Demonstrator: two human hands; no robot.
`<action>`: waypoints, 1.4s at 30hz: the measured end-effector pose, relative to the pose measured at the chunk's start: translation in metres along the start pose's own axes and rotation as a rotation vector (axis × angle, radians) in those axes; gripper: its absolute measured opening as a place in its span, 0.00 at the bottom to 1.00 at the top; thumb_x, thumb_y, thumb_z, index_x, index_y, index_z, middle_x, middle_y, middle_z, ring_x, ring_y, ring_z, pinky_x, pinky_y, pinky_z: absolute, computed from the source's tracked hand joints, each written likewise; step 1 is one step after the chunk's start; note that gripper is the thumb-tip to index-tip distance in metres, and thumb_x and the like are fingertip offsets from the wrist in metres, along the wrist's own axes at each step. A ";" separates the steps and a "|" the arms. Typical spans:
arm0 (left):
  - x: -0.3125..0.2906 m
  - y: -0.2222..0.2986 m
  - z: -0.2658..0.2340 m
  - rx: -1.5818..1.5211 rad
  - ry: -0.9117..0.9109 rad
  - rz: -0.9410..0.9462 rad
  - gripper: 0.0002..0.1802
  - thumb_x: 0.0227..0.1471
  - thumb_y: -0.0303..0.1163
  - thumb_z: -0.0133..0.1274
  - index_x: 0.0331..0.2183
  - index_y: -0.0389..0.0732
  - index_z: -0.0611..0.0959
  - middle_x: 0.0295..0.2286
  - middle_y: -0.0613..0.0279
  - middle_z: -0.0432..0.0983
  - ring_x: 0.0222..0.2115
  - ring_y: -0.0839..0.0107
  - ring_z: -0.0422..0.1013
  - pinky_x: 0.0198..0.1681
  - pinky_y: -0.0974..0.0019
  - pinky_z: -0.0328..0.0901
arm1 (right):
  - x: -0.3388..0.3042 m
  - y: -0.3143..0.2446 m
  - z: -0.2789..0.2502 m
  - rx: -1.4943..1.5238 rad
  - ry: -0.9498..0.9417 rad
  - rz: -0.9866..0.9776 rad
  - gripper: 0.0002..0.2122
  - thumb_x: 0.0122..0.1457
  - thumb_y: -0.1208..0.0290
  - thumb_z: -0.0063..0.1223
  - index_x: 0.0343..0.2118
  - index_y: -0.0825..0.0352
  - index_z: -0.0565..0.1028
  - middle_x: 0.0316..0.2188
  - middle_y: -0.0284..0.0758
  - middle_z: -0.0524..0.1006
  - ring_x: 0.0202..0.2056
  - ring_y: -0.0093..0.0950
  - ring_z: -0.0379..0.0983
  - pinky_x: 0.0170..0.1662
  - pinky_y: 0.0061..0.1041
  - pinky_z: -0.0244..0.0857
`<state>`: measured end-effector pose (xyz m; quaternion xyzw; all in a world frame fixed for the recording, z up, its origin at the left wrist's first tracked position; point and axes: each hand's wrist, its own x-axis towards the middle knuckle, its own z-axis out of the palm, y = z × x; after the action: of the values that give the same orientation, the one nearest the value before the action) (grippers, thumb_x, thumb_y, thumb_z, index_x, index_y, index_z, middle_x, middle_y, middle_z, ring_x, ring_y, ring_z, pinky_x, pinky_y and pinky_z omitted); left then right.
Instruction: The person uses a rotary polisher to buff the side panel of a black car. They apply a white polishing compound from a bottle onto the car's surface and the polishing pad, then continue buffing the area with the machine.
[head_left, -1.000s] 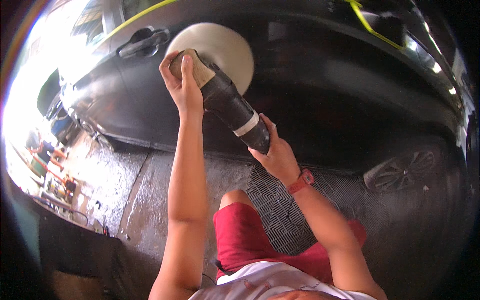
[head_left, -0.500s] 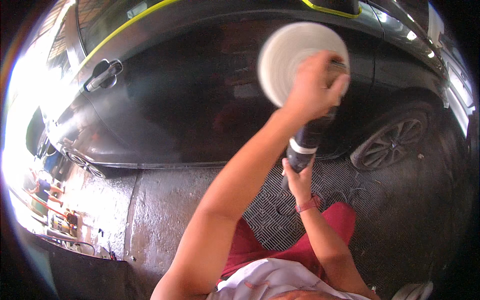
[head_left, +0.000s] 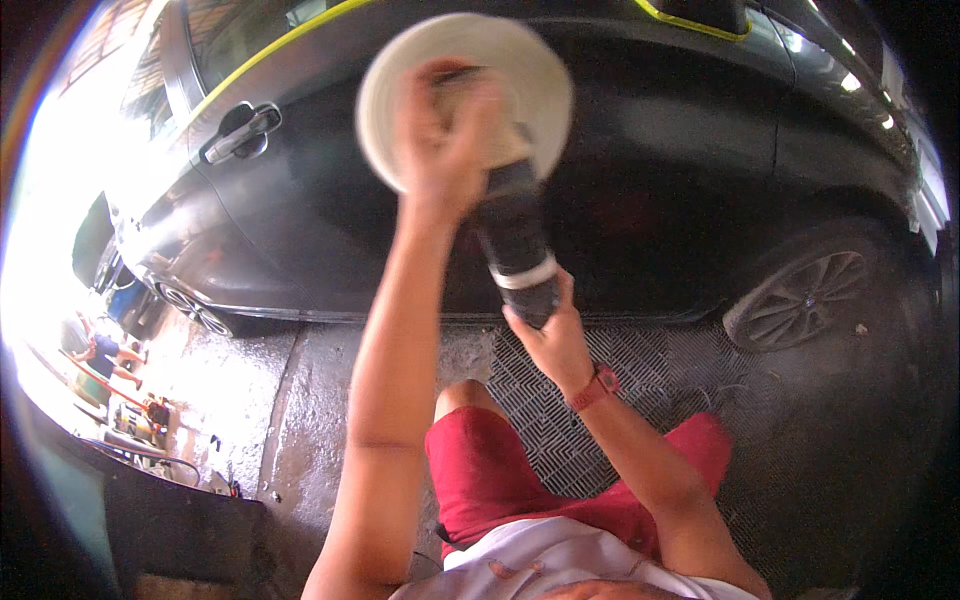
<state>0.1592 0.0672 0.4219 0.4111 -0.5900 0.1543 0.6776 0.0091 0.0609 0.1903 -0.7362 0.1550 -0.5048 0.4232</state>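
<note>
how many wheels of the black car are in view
2: the front wheel at right, the rear wheel at left. Any on the far side of the black car are hidden.

This looks like a car workshop or detailing bay. A dark car (head_left: 650, 180) spans the view, yellow tape (head_left: 690, 25) edging its windows, and a handheld polisher (head_left: 515, 225) with a broad, round, pale pad (head_left: 545, 100) is at its side. The hard grey floor (head_left: 320, 380) shines as if wet; a black patterned mat (head_left: 540, 430) lies alongside, and equipment (head_left: 145, 425) clusters at far left.
</note>
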 end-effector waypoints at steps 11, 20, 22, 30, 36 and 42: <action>0.053 0.012 -0.137 -0.103 0.377 -0.260 0.22 0.66 0.36 0.61 0.57 0.42 0.75 0.46 0.56 0.79 0.41 0.66 0.80 0.40 0.64 0.79 | 0.072 -0.095 0.025 -0.057 -0.406 -0.012 0.44 0.63 0.59 0.66 0.74 0.65 0.49 0.47 0.61 0.81 0.51 0.61 0.79 0.54 0.49 0.74; 0.026 0.014 0.020 0.027 0.117 -0.004 0.21 0.64 0.36 0.64 0.54 0.39 0.78 0.43 0.61 0.79 0.43 0.72 0.76 0.50 0.68 0.71 | 0.006 -0.053 -0.073 -0.043 -0.064 0.035 0.44 0.60 0.64 0.68 0.74 0.62 0.50 0.53 0.59 0.79 0.53 0.63 0.76 0.54 0.52 0.74; 0.017 0.021 0.060 0.020 0.077 0.030 0.21 0.64 0.35 0.64 0.53 0.39 0.78 0.44 0.60 0.79 0.45 0.72 0.76 0.52 0.67 0.71 | -0.002 -0.049 -0.101 -0.060 -0.026 0.116 0.43 0.60 0.66 0.70 0.73 0.62 0.52 0.54 0.58 0.78 0.55 0.60 0.77 0.56 0.48 0.74; -0.010 0.056 0.191 -0.165 -0.113 0.007 0.20 0.65 0.35 0.61 0.52 0.36 0.75 0.43 0.50 0.81 0.45 0.66 0.78 0.52 0.60 0.72 | -0.035 -0.020 -0.185 0.039 0.119 0.261 0.40 0.59 0.69 0.71 0.70 0.67 0.58 0.56 0.43 0.75 0.56 0.36 0.75 0.62 0.39 0.68; -0.011 0.073 0.274 -0.196 -0.124 0.109 0.21 0.59 0.32 0.63 0.50 0.34 0.77 0.40 0.41 0.83 0.43 0.48 0.81 0.53 0.53 0.72 | -0.045 -0.007 -0.236 0.113 0.231 0.379 0.40 0.58 0.68 0.72 0.69 0.66 0.59 0.53 0.43 0.77 0.49 0.35 0.79 0.54 0.37 0.74; 0.000 0.091 0.359 -0.220 -0.305 0.144 0.22 0.63 0.34 0.60 0.53 0.30 0.75 0.39 0.41 0.83 0.41 0.54 0.82 0.49 0.53 0.73 | -0.042 -0.005 -0.266 0.278 0.365 0.255 0.22 0.65 0.74 0.64 0.57 0.64 0.64 0.29 0.30 0.77 0.21 0.18 0.72 0.24 0.22 0.70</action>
<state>-0.1455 -0.1424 0.4435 0.3098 -0.7271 0.0730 0.6083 -0.2431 -0.0324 0.2038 -0.5422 0.2496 -0.5882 0.5457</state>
